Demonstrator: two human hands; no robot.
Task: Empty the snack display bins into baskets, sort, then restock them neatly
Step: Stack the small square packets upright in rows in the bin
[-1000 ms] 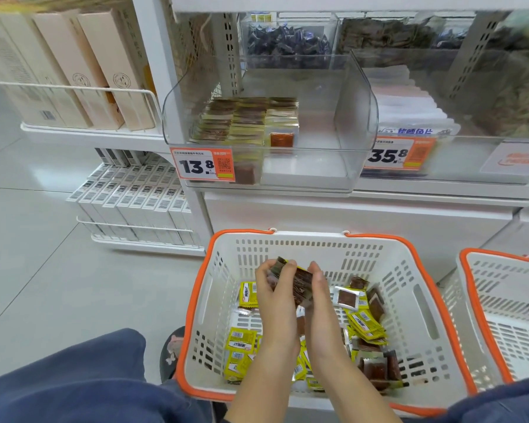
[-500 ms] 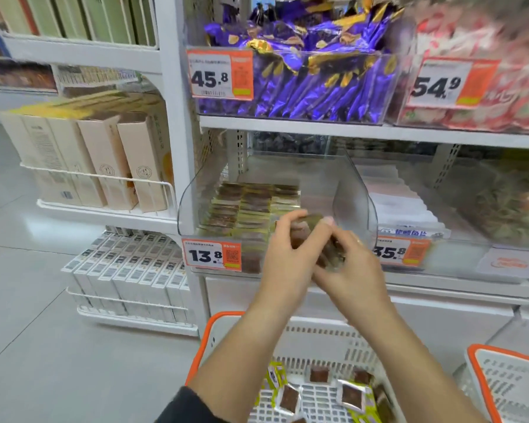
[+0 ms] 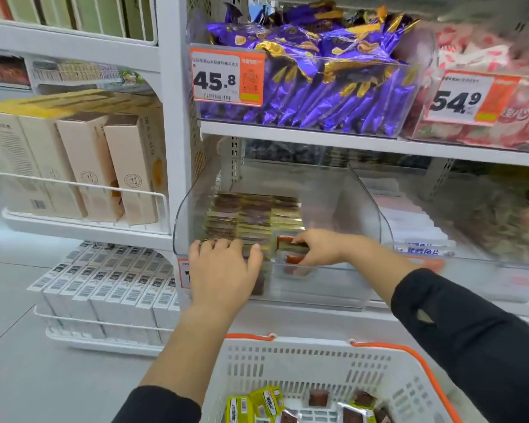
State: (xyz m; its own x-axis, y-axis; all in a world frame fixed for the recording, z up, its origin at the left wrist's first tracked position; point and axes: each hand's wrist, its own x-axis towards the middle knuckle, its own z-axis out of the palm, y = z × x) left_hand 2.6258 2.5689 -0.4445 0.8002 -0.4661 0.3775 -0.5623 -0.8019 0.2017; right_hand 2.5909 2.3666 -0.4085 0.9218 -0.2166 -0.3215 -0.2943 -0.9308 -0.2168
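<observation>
A clear plastic display bin [image 3: 361, 209] sits on the lower shelf, its left half filled with neat rows of small brown and yellow-green snack packets [image 3: 251, 218]. My right hand [image 3: 321, 248] reaches into the bin from the right and is closed on a small stack of these packets [image 3: 290, 246], held at the front end of the rows. My left hand [image 3: 223, 270] rests over the bin's front wall, fingers apart, touching the front packets. Below stands a white basket with an orange rim [image 3: 306, 361] holding loose yellow and brown packets [image 3: 257, 404].
Above, a bin of purple snack bags [image 3: 318, 87] carries a 45.8 price tag [image 3: 226, 76]; beside it is a red-and-white snack bin [image 3: 486, 117] tagged 54.9. Tall cream boxes [image 3: 104, 166] and white boxes [image 3: 110, 288] fill the left racks. Grey floor lies at lower left.
Both hands lifted a stack of packets from the basket up to the bin. The right hand now sets it at the front of the rows; the left hand has let go and rests on the bin front.
</observation>
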